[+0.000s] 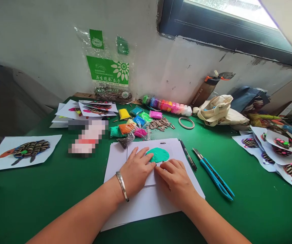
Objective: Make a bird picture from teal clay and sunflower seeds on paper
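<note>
Left grip spread, touching green clay, frame centre; my right grip curled beside it, can't tell if clamped.

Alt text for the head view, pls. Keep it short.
A person's left hand and right hand come together at the near edge of a flat teal disc on white paper. A pen and blue utility knife lie to the right; colourful packets and loose striped seeds lie beyond.
</note>
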Action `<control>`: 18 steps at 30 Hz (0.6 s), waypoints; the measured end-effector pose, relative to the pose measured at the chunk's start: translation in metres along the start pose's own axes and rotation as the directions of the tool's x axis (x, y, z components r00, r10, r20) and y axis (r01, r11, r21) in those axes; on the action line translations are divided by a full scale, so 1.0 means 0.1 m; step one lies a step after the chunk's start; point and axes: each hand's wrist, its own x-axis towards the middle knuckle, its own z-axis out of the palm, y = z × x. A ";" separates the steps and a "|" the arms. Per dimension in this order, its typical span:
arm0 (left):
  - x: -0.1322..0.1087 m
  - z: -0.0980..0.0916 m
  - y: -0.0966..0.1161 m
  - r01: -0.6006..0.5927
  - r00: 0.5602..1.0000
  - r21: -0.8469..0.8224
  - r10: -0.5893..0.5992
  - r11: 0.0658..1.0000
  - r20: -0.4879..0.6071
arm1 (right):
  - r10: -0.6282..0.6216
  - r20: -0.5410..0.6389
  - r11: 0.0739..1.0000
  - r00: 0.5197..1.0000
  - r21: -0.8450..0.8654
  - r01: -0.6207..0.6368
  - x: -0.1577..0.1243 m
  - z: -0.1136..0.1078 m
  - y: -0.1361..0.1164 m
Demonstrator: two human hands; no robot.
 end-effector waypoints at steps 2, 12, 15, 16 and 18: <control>0.00 0.00 0.00 0.003 1.000 -0.001 -0.003 1.000 -0.002 | -0.010 0.012 1.000 1.000 -0.009 0.010 0.00 0.00 -0.02; 0.00 -0.06 0.00 -0.004 0.999 -0.016 0.003 1.000 -0.033 | 0.050 -0.049 0.999 0.998 0.017 -0.049 0.01 0.02 0.08; 0.01 -0.04 -0.01 -0.005 1.000 -0.014 0.005 1.000 -0.019 | 0.047 -0.014 0.999 0.999 -0.013 -0.047 0.03 0.05 0.06; 0.01 -0.04 -0.01 -0.005 1.000 -0.013 0.005 1.000 -0.013 | 0.047 -0.009 0.999 0.999 -0.021 -0.047 0.03 0.06 0.05; 0.01 -0.04 -0.01 -0.005 1.000 -0.012 0.005 1.000 -0.009 | 0.051 0.001 0.998 0.999 -0.028 -0.051 0.04 0.05 0.03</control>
